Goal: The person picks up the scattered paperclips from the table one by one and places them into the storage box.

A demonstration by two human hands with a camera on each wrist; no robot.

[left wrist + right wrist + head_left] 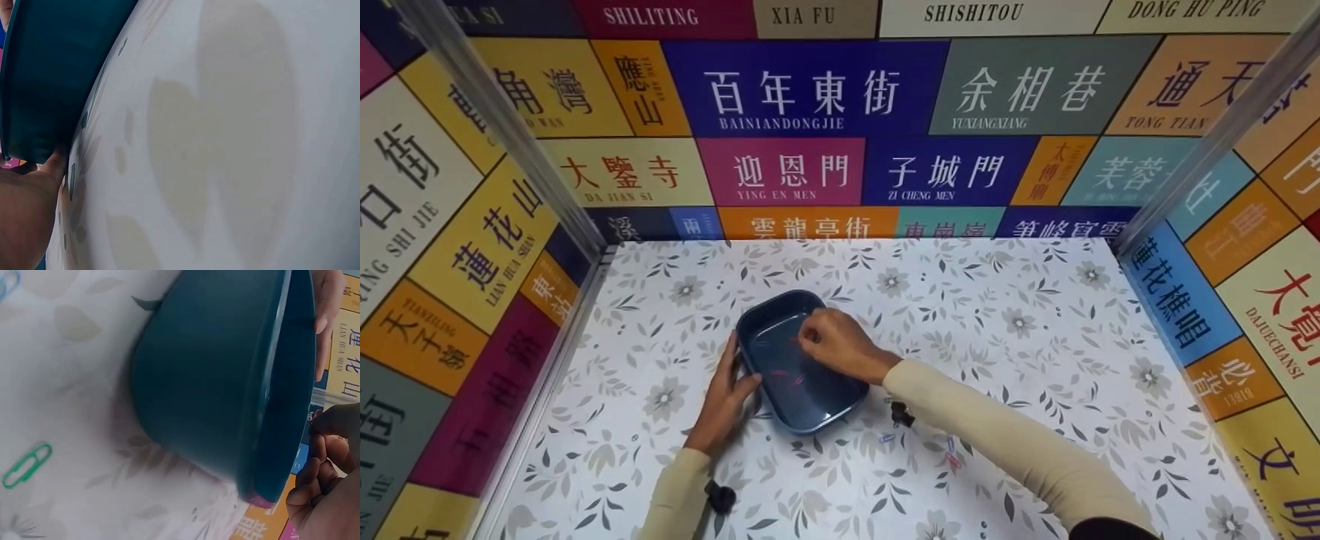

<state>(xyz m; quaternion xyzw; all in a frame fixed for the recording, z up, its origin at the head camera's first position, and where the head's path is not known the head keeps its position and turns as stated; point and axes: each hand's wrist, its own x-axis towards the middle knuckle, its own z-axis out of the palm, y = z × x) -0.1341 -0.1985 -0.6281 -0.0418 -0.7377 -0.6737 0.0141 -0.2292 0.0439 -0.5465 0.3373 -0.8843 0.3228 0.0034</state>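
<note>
A dark blue-green plastic basin (802, 367) with rounded corners stands on the patterned surface, a few pink-red paper clips (781, 373) on its floor. Against its left outer wall rests my left hand (724, 397), fingers fairly straight along the side and thumb apart from them. The left wrist view shows that thumb (53, 166) touching the wall low down. Over the basin's right rim is my right hand (840, 341). In the right wrist view its thumb and forefinger pinch a small red wire piece that looks like a paper clip (316, 414); most of it is hidden.
To the right of the basin lie a blue paper clip (887, 438) and red ones (953, 457), close to the right forearm. A green paper clip (27, 466) shows in the right wrist view. Panels with street names (806, 90) wall in the back and sides.
</note>
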